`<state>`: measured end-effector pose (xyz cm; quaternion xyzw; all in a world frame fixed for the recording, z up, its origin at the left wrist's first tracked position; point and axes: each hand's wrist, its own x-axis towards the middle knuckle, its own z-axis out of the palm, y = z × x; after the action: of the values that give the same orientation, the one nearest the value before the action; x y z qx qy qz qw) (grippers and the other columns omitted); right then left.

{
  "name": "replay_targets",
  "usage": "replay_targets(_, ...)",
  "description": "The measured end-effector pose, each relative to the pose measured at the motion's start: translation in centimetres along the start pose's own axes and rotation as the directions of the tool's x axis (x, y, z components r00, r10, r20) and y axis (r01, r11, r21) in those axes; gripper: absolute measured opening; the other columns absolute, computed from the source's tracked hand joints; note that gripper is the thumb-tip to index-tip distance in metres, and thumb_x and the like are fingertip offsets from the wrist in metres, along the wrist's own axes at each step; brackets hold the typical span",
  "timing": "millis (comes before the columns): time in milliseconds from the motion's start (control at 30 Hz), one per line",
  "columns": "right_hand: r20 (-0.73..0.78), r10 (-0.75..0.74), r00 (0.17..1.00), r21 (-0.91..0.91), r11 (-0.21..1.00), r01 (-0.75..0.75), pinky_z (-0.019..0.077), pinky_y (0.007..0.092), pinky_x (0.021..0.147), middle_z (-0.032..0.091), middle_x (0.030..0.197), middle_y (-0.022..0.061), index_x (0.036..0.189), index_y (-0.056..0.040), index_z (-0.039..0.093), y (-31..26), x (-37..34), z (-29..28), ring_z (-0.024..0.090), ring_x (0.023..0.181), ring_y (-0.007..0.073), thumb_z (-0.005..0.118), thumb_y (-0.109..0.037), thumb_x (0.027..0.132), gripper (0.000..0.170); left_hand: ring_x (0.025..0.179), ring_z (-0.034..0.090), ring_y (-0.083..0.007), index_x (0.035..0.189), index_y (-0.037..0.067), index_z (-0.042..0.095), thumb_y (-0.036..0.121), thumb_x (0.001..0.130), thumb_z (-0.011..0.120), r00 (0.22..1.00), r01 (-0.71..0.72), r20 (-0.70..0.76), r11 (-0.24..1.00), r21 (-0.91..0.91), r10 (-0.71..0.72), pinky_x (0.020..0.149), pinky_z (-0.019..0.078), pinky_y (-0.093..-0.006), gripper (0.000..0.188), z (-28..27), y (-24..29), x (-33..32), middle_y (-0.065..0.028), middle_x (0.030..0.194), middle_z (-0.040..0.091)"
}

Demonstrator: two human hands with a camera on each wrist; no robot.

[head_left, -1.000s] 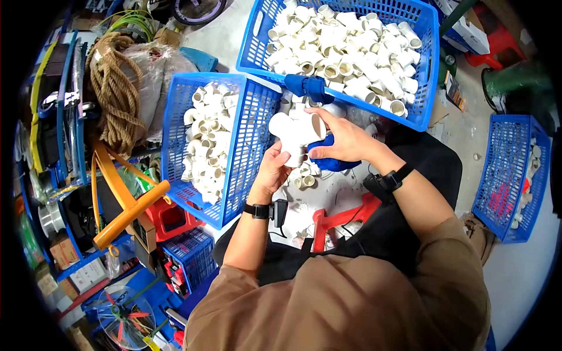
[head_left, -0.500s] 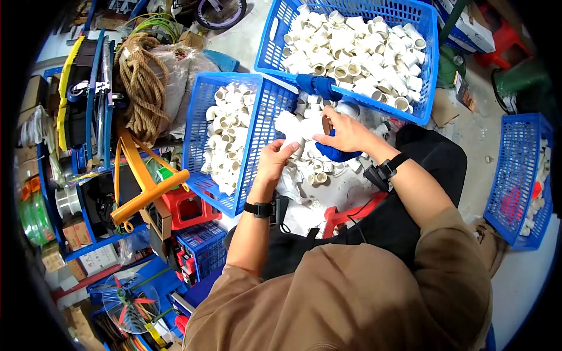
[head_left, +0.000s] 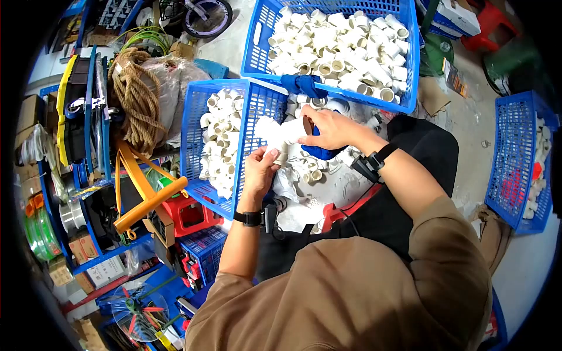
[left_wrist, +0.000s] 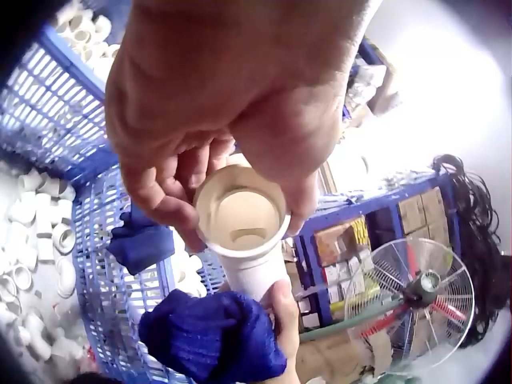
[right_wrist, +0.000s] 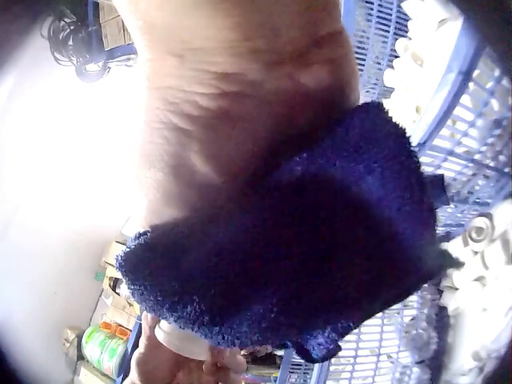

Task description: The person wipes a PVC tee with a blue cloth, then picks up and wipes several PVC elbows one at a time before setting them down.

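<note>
A white plastic pipe tee (head_left: 274, 130) is held between both hands in front of the body. My left hand (head_left: 259, 171) grips its lower branch with thumb and fingers. At its right end my right hand (head_left: 335, 130) holds the rim, along with a bunched blue cloth (head_left: 321, 152). Looking into an open end of the tee (left_wrist: 240, 220), the left wrist view shows left fingers around the rim and the right thumb on the side below. In the right wrist view the dark blue cloth (right_wrist: 296, 248) hides most of the right fingers and the tee.
Blue baskets full of white pipe fittings stand at the left (head_left: 242, 146) and back (head_left: 410, 70); another blue basket (head_left: 509, 158) is at far right. Loose fittings (head_left: 313, 175) lie below the hands. A blue cloth (head_left: 301, 85) hangs on the back basket's rim. An orange-yellow frame (head_left: 149, 202) stands left.
Both hands and the tee have shifted left, closer to the left basket, and the tee has turned slightly. The right hand and blue cloth stay at its right end. The head view has also shifted.
</note>
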<state>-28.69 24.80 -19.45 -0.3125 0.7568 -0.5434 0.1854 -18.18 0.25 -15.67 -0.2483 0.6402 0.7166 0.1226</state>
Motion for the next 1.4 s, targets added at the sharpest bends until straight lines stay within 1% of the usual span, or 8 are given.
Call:
replay_targets(333,-0.024,0.066,0.998,0.280,0.958,-0.057,0.0483,0.0399,0.077,0.067,0.089,0.0230,0.102,0.0017,0.059,0.4,0.8,1.0,0.066,0.086,0.0356,0.056,-0.051,0.096,0.053,0.089,0.067,-0.0132,0.119,-0.007,0.060,0.004,0.082,0.080,0.961,-0.257,-0.053,0.948,0.190,0.271,0.082,0.0527,-0.0266,0.044,0.6,2.6,-1.4,-0.0088,0.101,0.071)
replay_targets(633,-0.036,-0.051,0.998,0.489,0.870,0.062,0.0477,0.0413,0.083,0.066,0.093,0.0262,0.111,0.0031,0.058,0.1,0.0,2.2,0.065,0.093,0.0383,0.045,-0.052,0.100,0.058,0.102,0.064,-0.0171,0.131,-0.006,0.049,0.003,0.080,0.080,0.874,-0.486,0.211,0.773,0.407,0.438,0.090,0.0513,-0.0303,0.060,-0.2,4.1,-2.5,-0.0150,0.114,0.067)
replay_targets(700,0.002,0.038,0.999,0.170,0.985,-0.038,0.0480,0.0431,0.086,0.066,0.096,0.0276,0.131,0.0010,0.050,-1.1,-0.4,0.9,0.064,0.093,0.0403,0.046,-0.043,0.100,0.054,0.104,0.063,-0.0181,0.135,-0.004,0.044,0.009,0.084,0.077,0.877,-0.479,0.180,0.782,0.400,0.445,0.091,0.0511,-0.0313,0.061,0.4,4.4,-2.7,-0.0160,0.115,0.066)
replay_targets(833,-0.184,-0.190,0.964,-0.152,0.975,0.163,0.0508,0.0519,0.068,0.066,0.074,0.0250,0.105,-0.0033,0.049,-1.4,-0.3,1.5,0.066,0.074,0.0457,0.049,-0.050,0.096,0.047,0.105,0.061,-0.0204,0.142,0.001,0.033,0.034,0.096,0.063,0.865,-0.502,0.153,0.834,0.230,0.478,0.090,0.0504,-0.0340,0.064,2.5,4.6,-2.1,-0.0173,0.115,0.064)
replay_targets(900,-0.225,-0.227,0.948,-0.176,0.966,0.189,0.0507,0.0520,0.065,0.065,0.071,0.0237,0.104,-0.0041,0.049,-2.3,-0.4,2.1,0.066,0.071,0.0448,0.051,-0.051,0.095,0.047,0.093,0.063,-0.0188,0.129,-0.001,0.048,0.042,0.097,0.061,0.838,-0.504,0.036,0.746,0.435,0.545,0.084,0.0504,-0.0318,0.055,4.6,4.7,-1.8,-0.0147,0.105,0.067)
replay_targets(1067,-0.329,-0.051,0.943,0.002,0.998,0.055,0.0496,0.0519,0.062,0.064,0.068,0.0244,0.100,-0.0040,0.051,-2.9,-0.6,2.3,0.065,0.068,0.0450,0.047,-0.042,0.100,0.038,0.074,0.066,-0.0186,0.097,-0.003,0.061,0.022,0.098,0.062,0.790,-0.530,-0.194,0.807,0.261,0.581,0.073,0.0527,-0.0304,0.025,7.2,4.7,-0.8,-0.0128,0.082,0.069)
replay_targets(1267,-0.379,-0.097,0.920,0.233,0.952,0.197,0.0438,0.0421,0.063,0.058,0.069,0.0232,0.098,-0.0017,0.056,-2.9,-0.9,1.7,0.061,0.068,0.0417,0.038,-0.031,0.105,0.035,0.073,0.067,-0.0228,0.088,-0.004,0.064,0.020,0.096,0.057,0.752,-0.627,-0.087,0.750,0.212,0.654,0.073,0.0533,-0.0330,0.026,7.9,6.3,-0.5,-0.0174,0.081,0.070)
replay_targets(1400,-0.361,-0.112,0.926,0.238,0.949,0.207,0.0464,0.0496,0.063,0.061,0.070,0.0267,0.097,-0.0016,0.053,-2.7,-0.9,1.5,0.062,0.073,0.0480,0.042,-0.034,0.104,0.035,0.072,0.067,-0.0242,0.088,-0.005,0.063,0.022,0.095,0.056,0.819,-0.540,-0.089,0.814,0.213,0.567,0.073,0.0538,-0.0340,0.029,7.2,7.0,-0.1,-0.0186,0.080,0.070)
